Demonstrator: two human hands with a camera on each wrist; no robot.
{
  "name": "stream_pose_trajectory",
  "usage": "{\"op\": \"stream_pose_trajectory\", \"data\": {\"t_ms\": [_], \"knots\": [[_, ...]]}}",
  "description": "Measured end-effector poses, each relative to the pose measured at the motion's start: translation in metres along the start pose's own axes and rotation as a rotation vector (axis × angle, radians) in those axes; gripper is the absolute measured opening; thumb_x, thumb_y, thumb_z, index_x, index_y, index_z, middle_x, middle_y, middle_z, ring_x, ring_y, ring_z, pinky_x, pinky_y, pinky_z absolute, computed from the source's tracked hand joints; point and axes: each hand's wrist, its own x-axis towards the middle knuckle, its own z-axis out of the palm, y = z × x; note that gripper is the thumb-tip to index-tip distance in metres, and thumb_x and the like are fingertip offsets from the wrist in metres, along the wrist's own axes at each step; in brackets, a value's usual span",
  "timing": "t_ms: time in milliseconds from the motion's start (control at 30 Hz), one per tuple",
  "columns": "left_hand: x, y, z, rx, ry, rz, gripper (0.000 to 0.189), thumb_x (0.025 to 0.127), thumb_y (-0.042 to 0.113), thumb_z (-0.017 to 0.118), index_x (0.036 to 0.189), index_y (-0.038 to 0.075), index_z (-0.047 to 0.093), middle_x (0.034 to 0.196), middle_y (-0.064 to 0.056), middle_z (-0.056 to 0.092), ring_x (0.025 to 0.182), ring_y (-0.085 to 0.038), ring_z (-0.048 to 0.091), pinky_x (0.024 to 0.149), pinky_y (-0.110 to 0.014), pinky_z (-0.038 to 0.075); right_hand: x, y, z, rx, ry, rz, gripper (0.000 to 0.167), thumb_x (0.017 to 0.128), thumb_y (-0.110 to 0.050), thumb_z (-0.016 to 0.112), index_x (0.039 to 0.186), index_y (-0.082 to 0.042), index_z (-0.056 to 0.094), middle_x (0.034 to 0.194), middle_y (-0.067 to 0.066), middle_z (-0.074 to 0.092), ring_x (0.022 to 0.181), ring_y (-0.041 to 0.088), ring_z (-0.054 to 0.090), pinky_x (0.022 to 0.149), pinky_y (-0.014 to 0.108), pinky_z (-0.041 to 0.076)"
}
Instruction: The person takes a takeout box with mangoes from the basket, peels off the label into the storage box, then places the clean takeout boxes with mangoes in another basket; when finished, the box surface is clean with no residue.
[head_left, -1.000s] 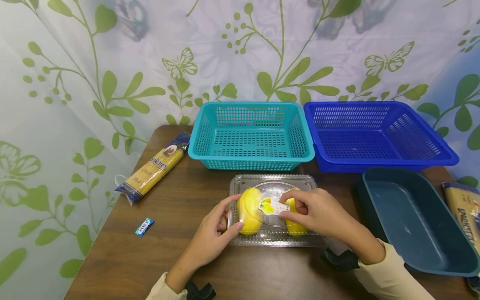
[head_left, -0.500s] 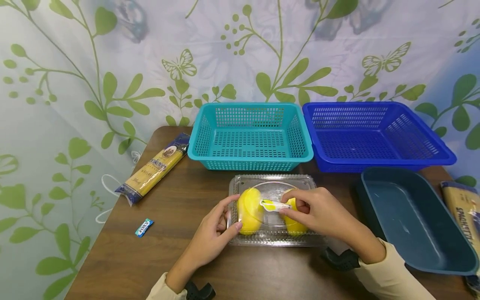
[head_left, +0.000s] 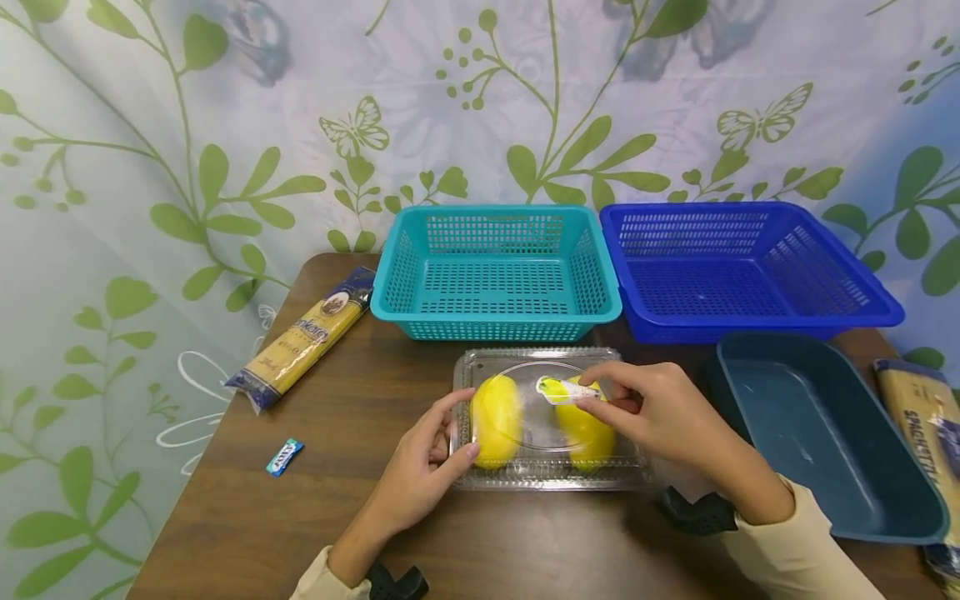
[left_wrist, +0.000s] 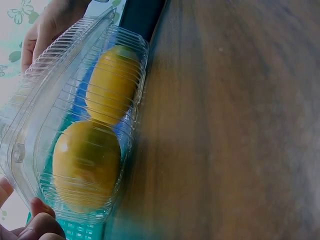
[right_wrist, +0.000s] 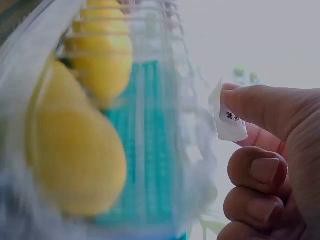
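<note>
right fingers [right_wrist: 262,106]: pinching label [head_left: 562,391] by right end | over container [head_left: 555,482] | left fingers [head_left: 454,467]: gripping its left side

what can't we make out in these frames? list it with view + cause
- Label: right wrist view, part covered by the right hand; head view, print too small to read.
- Nearer yellow fruit: right wrist view, surface blurred, seen through the clear box.
- Left hand: left wrist view, cut off by the left and bottom edges.
- Spaghetti packet: head view, partly behind the dark tub, cut by the right edge.
</note>
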Motion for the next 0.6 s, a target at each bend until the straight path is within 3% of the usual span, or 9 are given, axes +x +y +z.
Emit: {"op": "stream_pose_trajectory", "data": {"t_ms": [300,600], "knots": [[0.0,-0.001,0.0,0.003,0.013,0.014,0.058,0.097,0.023,0.071,0.15,0.027,0.048,0.09,-0.004,0.049,0.058,-0.005,0.03,0.051,-0.022,0.03,-0.026,0.011,-0.023,-0.122,0.086,0.131,0.023,0.083,-0.024,0.086,0.1,-0.028,0.071,0.06,-0.018,0.036,0.049,0.002,0.033,0.049,0.023,0.03],[0.0,-0.001,0.0,-0.008,0.012,0.01,0.057,0.097,0.023,0.071,0.149,0.027,0.048,0.09,-0.004,0.049,0.059,-0.006,0.029,0.051,-0.022,0.03,-0.058,0.031,-0.035,-0.207,0.261,0.227,0.026,0.079,-0.022,0.089,0.099,-0.024,0.073,0.059,-0.014,0.04,0.049,0.003,0.033,0.047,0.023,0.025]]}}
